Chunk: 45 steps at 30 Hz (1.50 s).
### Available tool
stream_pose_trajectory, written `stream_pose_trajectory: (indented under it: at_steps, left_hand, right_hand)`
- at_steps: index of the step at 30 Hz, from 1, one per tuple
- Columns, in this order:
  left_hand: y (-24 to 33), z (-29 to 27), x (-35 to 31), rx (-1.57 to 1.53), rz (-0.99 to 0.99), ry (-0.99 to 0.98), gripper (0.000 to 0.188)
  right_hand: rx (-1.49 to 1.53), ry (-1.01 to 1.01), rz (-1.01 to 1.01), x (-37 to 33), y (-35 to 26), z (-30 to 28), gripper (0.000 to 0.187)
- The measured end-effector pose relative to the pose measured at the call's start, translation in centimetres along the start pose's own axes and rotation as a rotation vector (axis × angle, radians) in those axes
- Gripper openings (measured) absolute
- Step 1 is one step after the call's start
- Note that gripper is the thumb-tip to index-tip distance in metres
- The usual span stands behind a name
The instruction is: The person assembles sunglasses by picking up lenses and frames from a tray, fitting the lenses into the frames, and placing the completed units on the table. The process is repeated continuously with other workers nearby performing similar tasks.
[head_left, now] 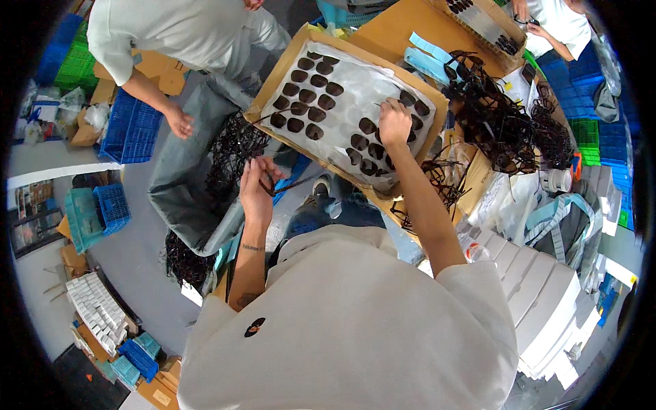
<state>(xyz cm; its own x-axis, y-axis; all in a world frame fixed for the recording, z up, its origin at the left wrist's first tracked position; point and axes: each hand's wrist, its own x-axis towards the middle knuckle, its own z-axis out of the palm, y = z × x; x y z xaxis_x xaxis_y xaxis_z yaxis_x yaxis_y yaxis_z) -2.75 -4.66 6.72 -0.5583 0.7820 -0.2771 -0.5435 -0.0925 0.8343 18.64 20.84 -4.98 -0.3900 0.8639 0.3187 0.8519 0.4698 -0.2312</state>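
Note:
My left hand point(258, 181) is closed around a dark eyeglass frame point(290, 186), one thin arm of it sticking out to the right. Over a shallow cardboard box point(276, 73) my right hand point(395, 123) is pinched shut, fingertips down among dark lenses; whatever they grip is too small to make out. White paper point(365, 76) lines the box. Dark sunglass lenses point(314, 131) lie on it in rows, one group at the left and another at the right around my hand. Left of the box, a grey-lined bin point(171, 181) holds a heap of dark frames point(236, 145).
Tangled dark frames point(495, 126) pile up right of the box, near a light-blue strip point(429, 60). White boxes point(533, 280) stack at lower right. A co-worker point(171, 31) stands at upper left, another point(557, 27) at upper right. Blue crates point(130, 126) stand left.

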Motion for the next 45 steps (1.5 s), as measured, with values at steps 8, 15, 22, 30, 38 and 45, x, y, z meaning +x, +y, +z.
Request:
stream_pose_trajectory:
  at_steps: [8, 15, 22, 30, 38, 45]
  left_hand:
    - [1.2, -2.2, -2.3, 0.095, 0.082, 0.009, 0.025]
    - [2.3, 2.2, -1.1, 0.297, 0.267, -0.278, 0.015]
    - [-2.4, 17.1, 0.4, 0.795, 0.472, -0.741, 0.015]
    - [-23.1, 31.6, 0.0, 1.641, 1.009, -1.425, 0.049]
    - [-26.1, 28.3, 0.3, 1.73, 0.364, -1.683, 0.074]
    - [-22.0, 27.7, -1.3, 1.386, 0.569, -1.371, 0.057]
  right_hand:
    - [0.054, -0.024, -0.126, -2.2, -0.4, 1.9, 0.022]
    - [-0.074, -0.186, -0.05, -2.3, -0.6, 0.4, 0.025]
    - [0.882, 0.51, 0.631, -6.1, 5.2, -15.4, 0.021]
    - [0.509, 1.094, 0.617, -10.6, 15.9, -25.8, 0.016]
    - [0.092, 0.329, -0.052, -1.5, 18.6, -17.6, 0.034]
    - [-0.691, -0.527, -0.096, 3.6, 21.5, -13.7, 0.017]
